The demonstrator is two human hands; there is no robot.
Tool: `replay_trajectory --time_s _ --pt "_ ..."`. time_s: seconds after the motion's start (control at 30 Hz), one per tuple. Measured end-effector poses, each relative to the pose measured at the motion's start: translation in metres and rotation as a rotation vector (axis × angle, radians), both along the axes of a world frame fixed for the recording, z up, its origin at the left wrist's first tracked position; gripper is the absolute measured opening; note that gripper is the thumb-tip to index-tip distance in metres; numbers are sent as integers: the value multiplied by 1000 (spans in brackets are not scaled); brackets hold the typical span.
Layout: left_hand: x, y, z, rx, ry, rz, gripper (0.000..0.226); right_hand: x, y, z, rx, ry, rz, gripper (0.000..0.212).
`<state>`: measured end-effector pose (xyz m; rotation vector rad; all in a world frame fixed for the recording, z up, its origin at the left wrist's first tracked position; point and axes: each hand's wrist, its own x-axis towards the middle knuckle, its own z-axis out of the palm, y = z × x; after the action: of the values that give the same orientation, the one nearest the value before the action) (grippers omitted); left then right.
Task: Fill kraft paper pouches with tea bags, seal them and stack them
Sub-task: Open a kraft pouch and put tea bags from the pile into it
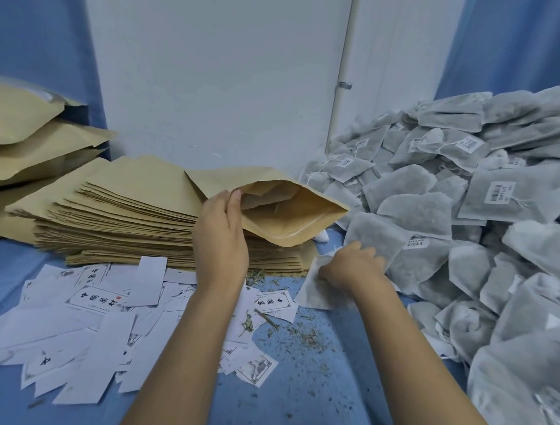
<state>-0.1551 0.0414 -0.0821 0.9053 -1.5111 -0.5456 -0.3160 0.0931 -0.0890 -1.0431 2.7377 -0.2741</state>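
Blue-covered worktop [341,387].
- Right side: a big heap of grey tea bags [482,209], many with barcode tags on strings, banked up toward the back right corner.
- Back centre-left: a tall stack of flat pouches [128,222]. Beyond it, at the left edge, thicker pouches [24,142] lie piled on one another.
- Near left: a litter of white printed labels [92,324]. Loose dry tea crumbs [298,336] are scattered just right of them, near the centre.

The open pouch [292,213] is held just above the right end of the flat stack.
- Long axis runs roughly left to right, closed end toward the back left.
- Mouth is spread wide and faces right, toward the heap, tipped a little toward the viewer.

Left grip [222,237] pinches the near-left lip of the mouth, thumb on the rim.

Right grip [351,266] is curled round one tea bag [315,293] at the foot of the heap, just below and right of the pouch mouth. Only a strip of bare worktop lies between them.

Behind: a pale wall panel [209,70], a white pipe [344,65] with a metal clip, and blue surfaces on both sides.
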Motion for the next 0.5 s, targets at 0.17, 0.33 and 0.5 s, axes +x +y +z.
replay_trajectory --time_s 0.17,0.33,0.5 --pt "0 1 -1 -5 -3 4 35 4 7 19 -255 -302 18 72" --pt "0 1 -2 5 -8 5 35 1 26 45 -321 -508 374 21" --pt "0 1 -1 -3 -10 2 37 -3 34 58 -546 -948 541 17"
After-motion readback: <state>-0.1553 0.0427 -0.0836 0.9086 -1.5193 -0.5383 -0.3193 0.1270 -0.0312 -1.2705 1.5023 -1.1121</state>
